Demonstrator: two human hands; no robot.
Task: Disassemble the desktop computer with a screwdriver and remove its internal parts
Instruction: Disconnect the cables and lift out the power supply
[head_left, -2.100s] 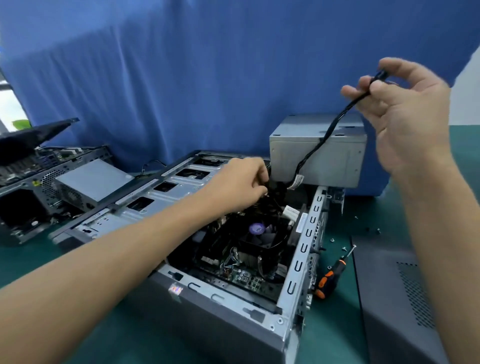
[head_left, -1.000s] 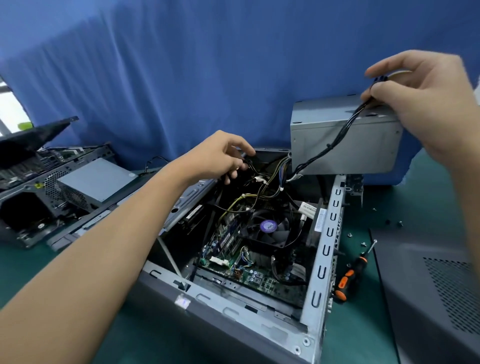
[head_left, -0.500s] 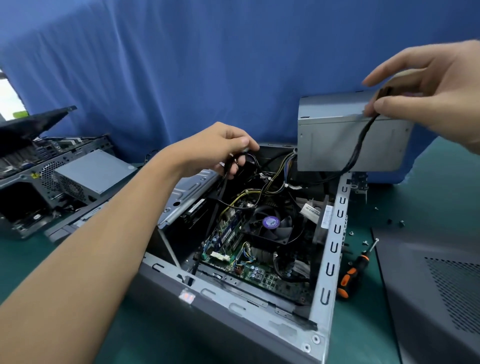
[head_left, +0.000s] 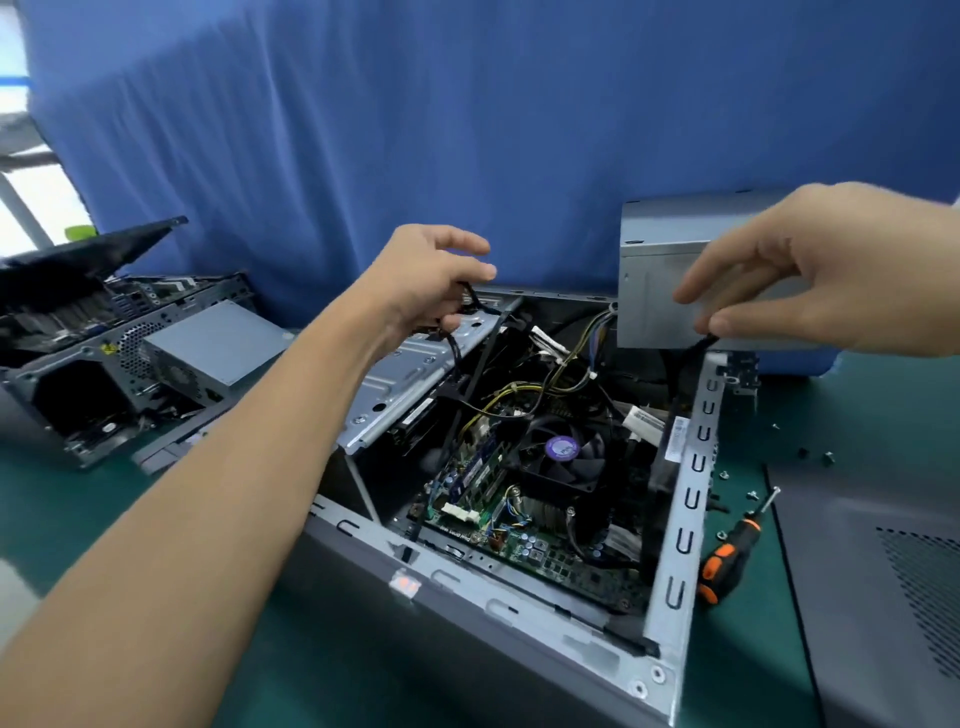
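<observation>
Pinching a black cable (head_left: 684, 358) with the right hand (head_left: 831, 270), left hand (head_left: 426, 280) gripping another cable (head_left: 453, 347) over the open computer case (head_left: 680, 519), screwdriver (head_left: 727, 551) lying alongside.

cables (head_left: 566, 358) crossing case (head_left: 680, 525) opening, fan (head_left: 563, 452) below

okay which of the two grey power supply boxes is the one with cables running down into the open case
The power supply standing at the far right corner of the open case, behind the right hand. The other grey box lies flat in the second chassis on the left.
</observation>
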